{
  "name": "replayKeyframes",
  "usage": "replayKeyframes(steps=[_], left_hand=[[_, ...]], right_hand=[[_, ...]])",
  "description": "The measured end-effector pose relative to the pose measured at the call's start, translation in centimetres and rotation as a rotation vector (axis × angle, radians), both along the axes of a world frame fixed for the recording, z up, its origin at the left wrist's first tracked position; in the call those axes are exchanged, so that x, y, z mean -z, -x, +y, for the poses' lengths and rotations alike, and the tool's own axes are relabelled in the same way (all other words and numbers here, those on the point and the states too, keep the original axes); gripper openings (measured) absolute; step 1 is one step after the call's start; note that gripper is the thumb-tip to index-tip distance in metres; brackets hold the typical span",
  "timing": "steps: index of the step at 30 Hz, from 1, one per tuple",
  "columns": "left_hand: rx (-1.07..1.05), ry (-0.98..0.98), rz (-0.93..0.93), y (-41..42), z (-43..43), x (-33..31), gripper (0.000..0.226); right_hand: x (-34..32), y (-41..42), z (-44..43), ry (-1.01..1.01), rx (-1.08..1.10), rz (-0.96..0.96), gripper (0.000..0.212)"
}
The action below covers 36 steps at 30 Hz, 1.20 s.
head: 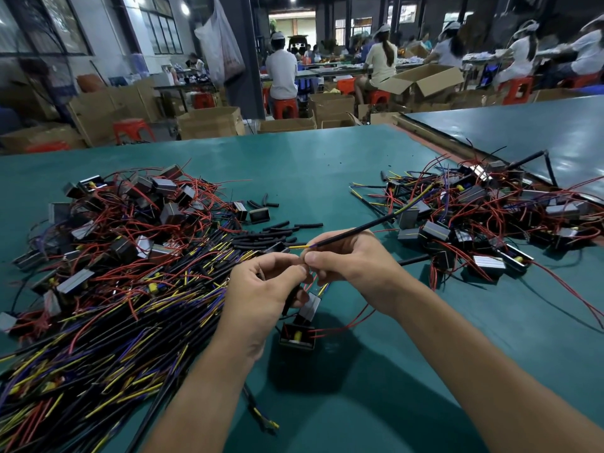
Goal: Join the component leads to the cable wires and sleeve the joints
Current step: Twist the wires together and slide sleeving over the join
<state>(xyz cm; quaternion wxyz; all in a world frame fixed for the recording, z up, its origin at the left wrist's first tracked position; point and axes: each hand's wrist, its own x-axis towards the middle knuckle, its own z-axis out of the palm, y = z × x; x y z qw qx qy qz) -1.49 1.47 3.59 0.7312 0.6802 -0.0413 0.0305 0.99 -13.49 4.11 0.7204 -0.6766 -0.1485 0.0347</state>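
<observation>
Both hands meet above the middle of the bench (pixel 327 152), toward its near edge. Right hand (pixel 351 259) is pinched closed on a black cable (pixel 356 231), which slants up and away toward the far right corner; its yellow wire (pixel 299 247) pokes out leftward past the fingers, with a blue one just beside it. Left hand (pixel 261 289) is closed too, thumb against forefinger, tip to tip with the right thumb. What sits in that pinch is hidden; likely a red lead.

The component (pixel 297 335), a small black block with a yellow centre, hangs just under the hands; its red leads (pixel 346 325) loop up toward the right palm.

Step in hand, by my reading: the joining itself, lead to wire, probably a twist between the fingertips. No sleeve shows over this joint.

Stock: cut cables (pixel 108 338) heaped along the left edge, loose components (pixel 130 217) behind them, another pile (pixel 483 217) at the right edge, apparently already cabled. Short black sleeves (pixel 281 228) lie scattered mid-bench, just beyond the hands.

Next move calls for a firm twist, then one hand free to reach forward for a sleeve.
</observation>
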Motion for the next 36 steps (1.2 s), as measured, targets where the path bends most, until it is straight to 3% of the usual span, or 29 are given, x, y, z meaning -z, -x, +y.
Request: replayKeyframes(steps=[4,7,9,11,14,17,23,27,36], left_hand=[[0.088,0.042,0.100,-0.1,0.3,0.0,0.027],[0.291,0.189,0.258,-0.3,0.7,-0.4,0.005],[0.376,0.266,0.335,-0.2,1.0,-0.4,0.019],[0.400,0.293,0.365,-0.2,1.1,-0.3,0.018],[0.342,0.177,0.254,-0.1,0.8,-0.1,0.004],[0.090,-0.053,-0.030,-0.3,0.2,0.5,0.021],[-0.191,-0.296,-0.381,-0.3,0.0,1.1,0.005],[-0.223,-0.310,-0.368,-0.1,0.0,0.9,0.004],[-0.069,-0.059,-0.048,-0.1,0.5,0.1,0.029]], right_hand=[[0.1,0.0,-0.1,0.021,-0.033,-0.021,0.035],[-0.1,0.1,-0.2,0.014,-0.083,-0.039,0.039],[-0.2,0.2,-0.2,0.008,-0.107,-0.041,0.038],[-0.1,0.3,-0.2,0.017,-0.106,-0.043,0.036],[-0.2,0.3,-0.2,0.033,-0.082,-0.036,0.030],[-0.3,0.2,-0.2,0.065,-0.027,-0.031,0.022],[-0.2,-0.1,-0.1,0.070,0.059,-0.011,0.020],[-0.2,-0.2,-0.2,0.082,0.065,-0.023,0.019],[-0.3,0.1,-0.3,0.131,0.050,-0.061,0.029]])
